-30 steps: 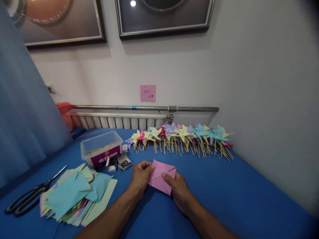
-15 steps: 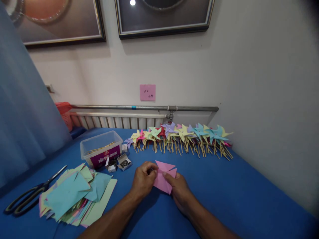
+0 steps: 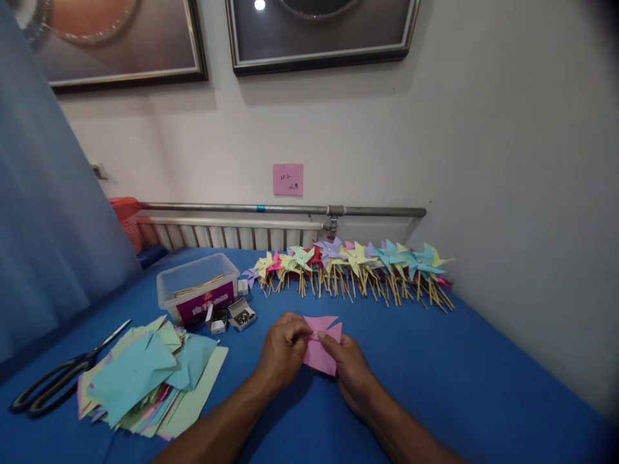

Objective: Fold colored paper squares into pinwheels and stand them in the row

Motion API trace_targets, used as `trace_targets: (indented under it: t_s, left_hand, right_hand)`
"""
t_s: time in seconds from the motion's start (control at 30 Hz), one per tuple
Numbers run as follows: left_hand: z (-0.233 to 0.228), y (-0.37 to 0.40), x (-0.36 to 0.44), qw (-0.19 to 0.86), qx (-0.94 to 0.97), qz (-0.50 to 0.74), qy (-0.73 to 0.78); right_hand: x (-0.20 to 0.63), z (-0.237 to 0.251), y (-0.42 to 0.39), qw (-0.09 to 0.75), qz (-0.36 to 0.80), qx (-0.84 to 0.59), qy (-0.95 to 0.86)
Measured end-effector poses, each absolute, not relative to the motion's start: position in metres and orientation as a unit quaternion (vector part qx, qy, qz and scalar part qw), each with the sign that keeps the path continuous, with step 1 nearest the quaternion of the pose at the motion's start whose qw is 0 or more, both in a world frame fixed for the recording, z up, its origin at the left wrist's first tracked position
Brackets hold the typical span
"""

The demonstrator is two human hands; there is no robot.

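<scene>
The left hand (image 3: 283, 348) and the right hand (image 3: 351, 367) are meeting over a pink paper square (image 3: 320, 348) lying near the middle of the blue bench (image 3: 459, 386). The left hand's grip is pinching together on the sheet's inner edge, curling a cut corner toward the centre, while the right hand's fingertips are pressing the paper flat from the 4 o'clock side, its grip closed on the sheet so it cannot slide while the corner is being bent.

At 9 o'clock from the hands a loose pile of cut coloured sheets (image 3: 145, 380) is lying within easy reach, and black scissors (image 3: 58, 383) are resting just beyond it at the bench's left edge. At 11 o'clock a clear plastic tub (image 3: 198, 293) is holding thin sticks, with small open boxes of pins (image 3: 235, 317) just beside it. At 12 to 1 o'clock a row of finished paper pinwheels (image 3: 353, 267) is lying against the wall, heads toward the radiator (image 3: 232, 235), kept clear of the working spot. A pink note (image 3: 288, 179) is sticking to the wall above
</scene>
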State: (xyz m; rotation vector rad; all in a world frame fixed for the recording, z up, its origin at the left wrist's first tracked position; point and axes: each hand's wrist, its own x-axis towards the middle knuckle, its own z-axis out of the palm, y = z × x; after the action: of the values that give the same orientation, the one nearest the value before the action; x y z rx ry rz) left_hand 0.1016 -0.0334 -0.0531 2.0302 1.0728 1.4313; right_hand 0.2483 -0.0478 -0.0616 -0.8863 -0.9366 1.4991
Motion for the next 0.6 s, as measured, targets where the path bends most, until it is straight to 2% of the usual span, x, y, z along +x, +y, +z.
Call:
trace_targets:
  t_s: [0.43, 0.6]
  left_hand:
    - [-0.054, -0.035, 0.101, 0.218, 0.756, 0.479, 0.389]
    - [-0.045, -0.038, 0.103, 0.282, 0.712, 0.48, 0.428]
  right_hand:
    - [0.248, -0.066, -0.047, 0.562, 0.597, -0.422, -0.386]
    - [0.252, -0.074, -0.043, 0.559, 0.579, -0.437, -0.4]
